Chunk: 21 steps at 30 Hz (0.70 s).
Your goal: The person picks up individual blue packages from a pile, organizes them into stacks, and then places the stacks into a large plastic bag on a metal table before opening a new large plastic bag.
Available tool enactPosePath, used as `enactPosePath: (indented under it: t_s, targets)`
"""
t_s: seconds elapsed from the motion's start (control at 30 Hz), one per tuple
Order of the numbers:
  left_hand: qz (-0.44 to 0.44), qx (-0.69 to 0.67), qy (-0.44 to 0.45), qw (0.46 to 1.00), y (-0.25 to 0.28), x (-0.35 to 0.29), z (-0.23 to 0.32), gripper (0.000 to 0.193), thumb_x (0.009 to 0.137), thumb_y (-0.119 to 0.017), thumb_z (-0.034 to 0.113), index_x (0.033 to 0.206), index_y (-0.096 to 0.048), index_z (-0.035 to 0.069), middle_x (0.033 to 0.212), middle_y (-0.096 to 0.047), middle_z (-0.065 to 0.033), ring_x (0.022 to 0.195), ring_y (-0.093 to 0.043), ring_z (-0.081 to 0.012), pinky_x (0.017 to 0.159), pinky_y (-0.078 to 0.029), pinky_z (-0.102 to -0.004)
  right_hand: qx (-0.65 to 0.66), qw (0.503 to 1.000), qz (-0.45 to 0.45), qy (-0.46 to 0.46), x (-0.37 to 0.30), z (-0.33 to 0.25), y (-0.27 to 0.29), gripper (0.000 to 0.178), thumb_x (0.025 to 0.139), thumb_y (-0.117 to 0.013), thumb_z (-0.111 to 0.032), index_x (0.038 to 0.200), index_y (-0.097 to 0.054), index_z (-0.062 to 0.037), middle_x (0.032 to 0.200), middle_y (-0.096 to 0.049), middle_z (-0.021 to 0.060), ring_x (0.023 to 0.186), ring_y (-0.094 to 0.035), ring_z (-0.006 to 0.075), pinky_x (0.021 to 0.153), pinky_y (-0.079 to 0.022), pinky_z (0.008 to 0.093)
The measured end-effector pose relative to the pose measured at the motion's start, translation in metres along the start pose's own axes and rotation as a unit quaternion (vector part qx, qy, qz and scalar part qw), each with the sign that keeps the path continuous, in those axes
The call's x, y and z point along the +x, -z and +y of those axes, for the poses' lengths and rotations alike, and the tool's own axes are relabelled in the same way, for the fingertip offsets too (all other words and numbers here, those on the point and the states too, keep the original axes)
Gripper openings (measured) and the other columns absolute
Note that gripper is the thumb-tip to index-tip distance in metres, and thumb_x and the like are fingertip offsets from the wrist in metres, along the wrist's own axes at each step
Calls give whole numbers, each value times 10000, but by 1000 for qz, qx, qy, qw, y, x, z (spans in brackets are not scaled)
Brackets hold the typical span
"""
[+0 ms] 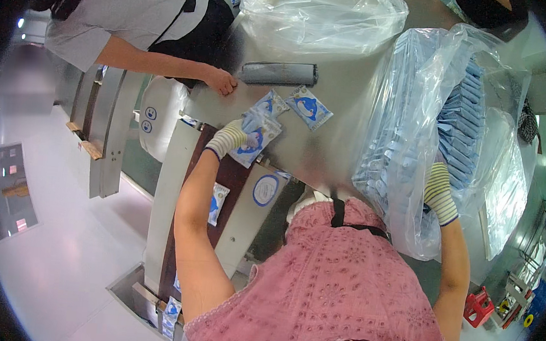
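My left hand (229, 139), in a striped glove with bluish fingertips, is closed over a small white and blue packet (257, 149) with a blue dolphin-like picture, at the table's near left edge. A second such packet (274, 102) lies just beyond the fingers, and a third packet (310, 107) rests flat to their right. On the right stands a large clear plastic bag (411, 124) filled with stacked rows of light blue packets (461, 124). My right hand (441, 195), gloved alike, reaches in at the bag's near right side; its fingers are hidden among plastic and packets.
A dark grey roll (279, 73) lies on the metal table (333, 137). Behind it sits another clear bag (324, 14). A conveyor (201, 203) carrying packets runs up to the table on my left. A co-worker's hand (221, 80) rests near the roll. A red stool (479, 307) stands lower right.
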<state>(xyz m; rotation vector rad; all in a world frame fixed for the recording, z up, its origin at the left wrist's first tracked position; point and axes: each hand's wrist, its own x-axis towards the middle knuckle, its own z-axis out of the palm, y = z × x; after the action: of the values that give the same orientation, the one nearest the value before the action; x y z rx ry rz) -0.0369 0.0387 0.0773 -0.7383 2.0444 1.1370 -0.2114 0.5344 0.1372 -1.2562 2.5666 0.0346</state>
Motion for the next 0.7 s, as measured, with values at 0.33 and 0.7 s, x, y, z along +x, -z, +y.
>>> enactPosePath:
  t_s: [0.33, 0.7]
  targets:
    - [35, 218, 34, 975, 15, 72, 17, 975, 461, -816, 261, 1272, -351, -16, 1256, -419, -216, 1178, -401, -305, 962, -362, -353, 1, 998, 54, 19, 4, -4, -1, 866, 601, -650, -471, 1250, -363, 24, 1265, -370, 223, 1164, -362, 379, 995, -288, 438]
    - [105, 309, -245, 913, -146, 53, 93, 601, 617, -732, 351, 1086, -507, 50, 979, -580, -197, 852, -589, -328, 753, -488, -370, 22, 997, 73, -16, 3, -21, 29, 1010, 525, -650, -612, 1279, -341, -14, 1262, -389, 195, 1176, -362, 343, 1008, -264, 426]
